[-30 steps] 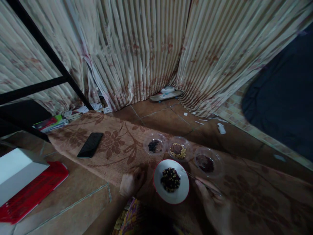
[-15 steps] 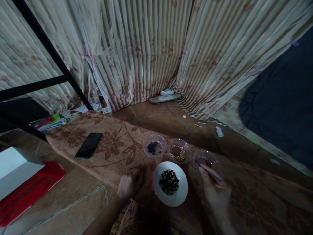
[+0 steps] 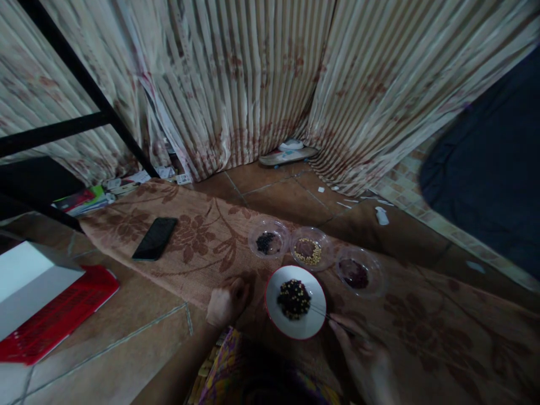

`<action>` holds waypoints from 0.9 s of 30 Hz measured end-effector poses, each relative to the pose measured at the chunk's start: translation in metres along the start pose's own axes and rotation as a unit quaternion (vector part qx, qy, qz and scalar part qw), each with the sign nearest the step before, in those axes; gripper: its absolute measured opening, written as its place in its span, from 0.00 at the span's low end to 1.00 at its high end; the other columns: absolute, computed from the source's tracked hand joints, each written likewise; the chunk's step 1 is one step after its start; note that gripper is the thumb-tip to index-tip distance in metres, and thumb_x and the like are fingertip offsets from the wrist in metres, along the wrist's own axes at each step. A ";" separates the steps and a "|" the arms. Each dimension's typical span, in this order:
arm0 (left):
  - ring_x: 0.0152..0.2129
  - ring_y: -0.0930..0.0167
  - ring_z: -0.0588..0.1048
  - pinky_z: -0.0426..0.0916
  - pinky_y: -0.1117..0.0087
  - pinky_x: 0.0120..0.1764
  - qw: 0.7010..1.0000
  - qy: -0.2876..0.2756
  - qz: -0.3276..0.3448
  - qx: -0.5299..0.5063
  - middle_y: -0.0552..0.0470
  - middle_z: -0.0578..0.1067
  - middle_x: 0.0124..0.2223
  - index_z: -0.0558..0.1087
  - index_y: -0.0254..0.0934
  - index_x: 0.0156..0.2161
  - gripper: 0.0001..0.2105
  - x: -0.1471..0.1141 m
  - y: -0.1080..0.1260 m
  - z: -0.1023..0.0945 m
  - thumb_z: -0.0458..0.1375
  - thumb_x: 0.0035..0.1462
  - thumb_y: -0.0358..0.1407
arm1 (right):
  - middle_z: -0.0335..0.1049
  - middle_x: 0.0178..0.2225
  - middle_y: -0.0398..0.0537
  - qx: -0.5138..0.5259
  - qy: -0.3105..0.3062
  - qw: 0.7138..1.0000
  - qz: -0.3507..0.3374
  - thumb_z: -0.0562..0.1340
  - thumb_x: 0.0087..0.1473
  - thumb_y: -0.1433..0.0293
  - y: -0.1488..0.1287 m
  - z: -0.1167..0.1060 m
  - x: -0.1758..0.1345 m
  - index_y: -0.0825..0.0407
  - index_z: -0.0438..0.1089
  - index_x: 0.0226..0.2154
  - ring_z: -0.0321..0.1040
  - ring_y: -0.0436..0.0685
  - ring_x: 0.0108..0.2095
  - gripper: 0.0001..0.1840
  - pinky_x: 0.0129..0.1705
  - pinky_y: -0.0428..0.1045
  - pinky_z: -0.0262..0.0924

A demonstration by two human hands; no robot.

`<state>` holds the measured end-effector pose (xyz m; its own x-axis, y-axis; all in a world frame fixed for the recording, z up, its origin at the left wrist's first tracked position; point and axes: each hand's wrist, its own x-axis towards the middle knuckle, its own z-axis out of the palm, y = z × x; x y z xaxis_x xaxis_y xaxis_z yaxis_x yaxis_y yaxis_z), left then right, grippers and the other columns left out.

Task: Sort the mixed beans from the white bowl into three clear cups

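My right hand (image 3: 360, 349) grips thin metal tweezers (image 3: 324, 312), somewhat blurred, whose tips reach over the right side of a white bowl (image 3: 314, 326) with a red rim. In the bowl lies a heap of dark and yellow grains (image 3: 294, 299). Left of it, my left hand (image 3: 228, 302) rests on the cloth, fingers curled in, nothing visible in them. Behind the bowl stand three clear plastic cups: the left cup (image 3: 282, 241) contains black grains, the middle cup (image 3: 325, 254) yellow grains, the right cup (image 3: 377, 274) dark reddish ones.
A brown patterned cloth (image 3: 202, 267) covers the low table. On its left part lies a black phone (image 3: 155, 239). A white box (image 3: 37, 281) sits on a red crate (image 3: 90, 306) on the tiled floor. Beyond are striped curtains (image 3: 236, 84) and a skateboard (image 3: 287, 156).
My right hand has moved from the right cup leftward and down, bringing the tweezers to the bowl. My left hand stays beside the bowl. The whole view has shifted slightly.
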<state>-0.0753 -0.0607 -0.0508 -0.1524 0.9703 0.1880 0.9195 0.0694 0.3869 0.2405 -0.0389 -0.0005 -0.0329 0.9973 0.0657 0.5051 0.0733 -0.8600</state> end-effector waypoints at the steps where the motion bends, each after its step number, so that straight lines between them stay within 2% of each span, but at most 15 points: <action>1: 0.26 0.73 0.73 0.63 0.74 0.29 1.000 -0.003 -0.001 0.002 0.52 0.74 0.28 0.67 0.38 0.26 0.14 0.000 0.000 0.000 0.52 0.63 0.39 | 0.80 0.36 0.49 -0.006 -0.003 1.000 -0.008 0.65 0.51 0.54 0.000 0.000 0.001 0.47 0.79 0.31 0.77 0.59 0.38 0.15 0.38 0.49 0.73; 6: 0.26 0.73 0.73 0.63 0.74 0.29 1.000 -0.001 0.003 0.012 0.52 0.74 0.27 0.67 0.39 0.26 0.15 -0.001 0.001 0.000 0.51 0.63 0.40 | 0.79 0.38 0.49 -0.024 -0.014 0.999 -0.023 0.63 0.54 0.55 0.000 0.002 0.006 0.47 0.79 0.33 0.76 0.57 0.39 0.15 0.41 0.49 0.72; 12: 0.26 0.73 0.72 0.63 0.73 0.30 1.000 0.001 0.000 0.004 0.52 0.73 0.27 0.68 0.39 0.26 0.14 -0.001 0.001 -0.001 0.52 0.63 0.39 | 0.79 0.36 0.49 -0.032 -0.015 0.998 -0.054 0.62 0.55 0.55 0.004 0.002 0.006 0.48 0.79 0.33 0.76 0.57 0.37 0.16 0.38 0.48 0.71; 23: 0.25 0.72 0.72 0.63 0.72 0.29 1.000 0.013 0.017 0.017 0.52 0.73 0.27 0.66 0.38 0.26 0.14 -0.001 0.000 0.001 0.51 0.63 0.38 | 0.78 0.38 0.49 -0.035 -0.030 0.998 -0.049 0.62 0.56 0.57 0.006 0.002 0.007 0.47 0.79 0.34 0.75 0.56 0.38 0.14 0.40 0.48 0.70; 27: 0.25 0.72 0.72 0.62 0.72 0.29 1.000 0.011 0.019 0.017 0.52 0.73 0.27 0.66 0.38 0.26 0.14 -0.001 0.000 0.000 0.51 0.63 0.38 | 0.78 0.36 0.49 -0.017 -0.010 0.998 -0.054 0.63 0.55 0.58 0.005 0.000 0.004 0.48 0.79 0.32 0.76 0.57 0.37 0.13 0.39 0.49 0.71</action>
<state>-0.0747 -0.0620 -0.0514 -0.1241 0.9671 0.2220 0.9365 0.0402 0.3485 0.2428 -0.0347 -0.0045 -0.1046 0.9836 0.1466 0.5268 0.1798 -0.8308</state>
